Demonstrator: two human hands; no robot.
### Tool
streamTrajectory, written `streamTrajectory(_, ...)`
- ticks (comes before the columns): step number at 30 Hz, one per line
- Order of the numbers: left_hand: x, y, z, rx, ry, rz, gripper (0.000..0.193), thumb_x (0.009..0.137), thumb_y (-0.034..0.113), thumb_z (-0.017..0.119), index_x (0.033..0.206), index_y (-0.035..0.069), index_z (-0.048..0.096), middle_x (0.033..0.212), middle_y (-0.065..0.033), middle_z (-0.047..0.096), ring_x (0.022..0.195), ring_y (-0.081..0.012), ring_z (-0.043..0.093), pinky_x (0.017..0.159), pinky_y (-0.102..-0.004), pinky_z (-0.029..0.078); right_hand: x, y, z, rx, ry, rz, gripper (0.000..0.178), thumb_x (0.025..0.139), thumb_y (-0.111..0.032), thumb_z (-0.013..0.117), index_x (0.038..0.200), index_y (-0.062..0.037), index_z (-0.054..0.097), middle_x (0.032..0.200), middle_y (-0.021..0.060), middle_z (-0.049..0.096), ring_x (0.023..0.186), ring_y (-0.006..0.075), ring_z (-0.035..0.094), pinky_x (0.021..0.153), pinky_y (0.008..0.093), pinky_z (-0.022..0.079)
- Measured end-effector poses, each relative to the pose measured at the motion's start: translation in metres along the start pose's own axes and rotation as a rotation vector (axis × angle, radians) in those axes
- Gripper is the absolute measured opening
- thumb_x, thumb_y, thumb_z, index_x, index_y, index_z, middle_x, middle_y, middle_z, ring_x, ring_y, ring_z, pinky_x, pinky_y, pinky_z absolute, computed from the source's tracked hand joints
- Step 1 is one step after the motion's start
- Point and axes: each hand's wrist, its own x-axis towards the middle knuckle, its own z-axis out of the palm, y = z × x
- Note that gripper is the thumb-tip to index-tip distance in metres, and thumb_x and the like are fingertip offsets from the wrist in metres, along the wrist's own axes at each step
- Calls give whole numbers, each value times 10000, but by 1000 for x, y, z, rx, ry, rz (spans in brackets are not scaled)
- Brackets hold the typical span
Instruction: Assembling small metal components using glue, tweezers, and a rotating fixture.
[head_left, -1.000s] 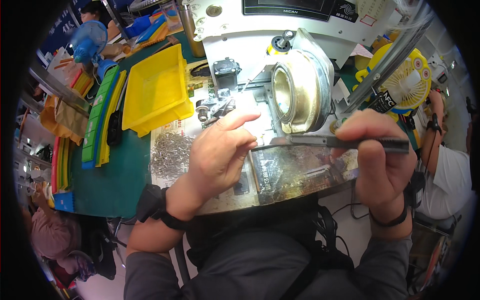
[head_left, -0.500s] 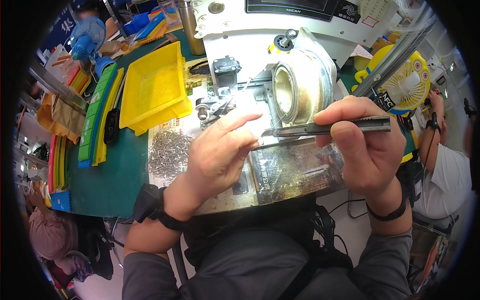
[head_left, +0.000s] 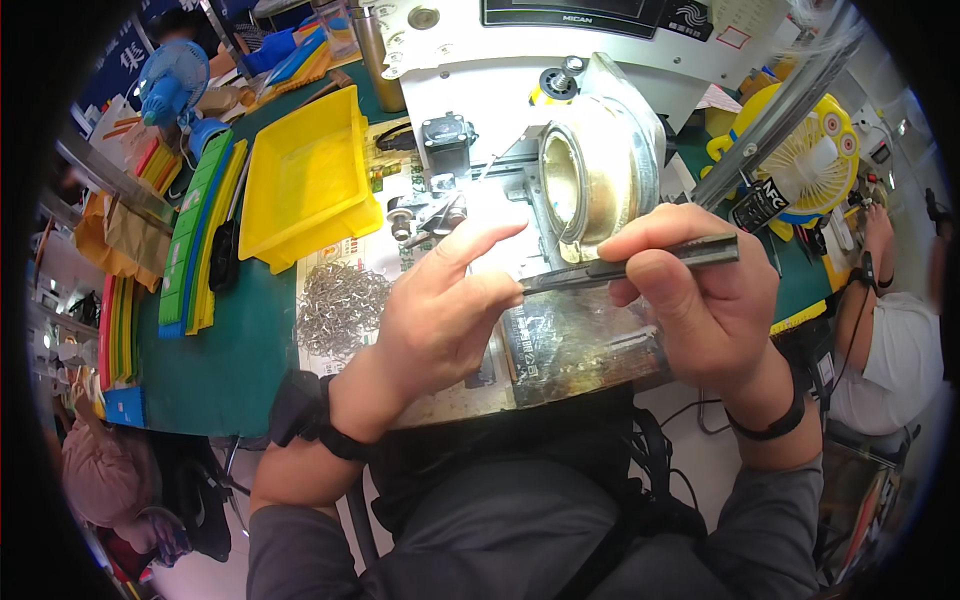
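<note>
My right hand grips a dark snap-off utility knife between thumb and fingers, its front end pointing left. That end meets the thumb tip of my left hand. The left index finger stretches out above, while the thumb presses against the curled fingers. Whatever the left pinch holds is too small or hidden to make out. Beyond the hands stands a machine with a thick pale ring-shaped wheel under bright light. A pile of small bent metal pieces lies left of my left hand.
A yellow plastic bin stands on the green mat at left, beside stacked green, blue and yellow strips. A blue fan is at far left and a yellow fan at right. Other people sit on both sides.
My right hand has moved left and slightly down with the utility knife, bringing its front end against the left thumb. The left hand has shifted only slightly.
</note>
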Motion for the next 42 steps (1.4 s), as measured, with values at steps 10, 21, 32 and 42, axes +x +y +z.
streamTrajectory(10,-4,-4,-3,-8,26,-17,227,796,-16,763,986,59,663,1300,-223,645,1070,-369,678,855,-399,559,-62,36,-37,583,548,278,224,1049,-201,540,1144,-12,615,938,113,657,641,129,632,531,265,507)
streamTrajectory(21,-3,2,3,107,-13,-47,210,775,-56,745,950,29,667,1248,-282,646,776,-295,661,766,-363,543,-83,73,-67,-552,386,41,442,899,-64,688,1316,5,558,907,140,697,721,221,695,649,330,550)
streamTrajectory(32,13,34,-19,-44,-190,-322,39,896,28,662,925,15,640,919,-139,670,841,-283,658,763,-345,510,-12,33,-91,-246,-2,77,113,882,-155,709,863,-50,671,777,80,672,764,304,632,732,395,493)
streamTrajectory(42,65,91,57,-242,-340,-438,193,956,85,670,1097,-33,728,901,-120,765,872,-186,736,790,-321,559,-61,36,-59,-479,-133,-291,119,819,-137,740,864,-99,636,842,47,612,853,290,595,846,408,432)
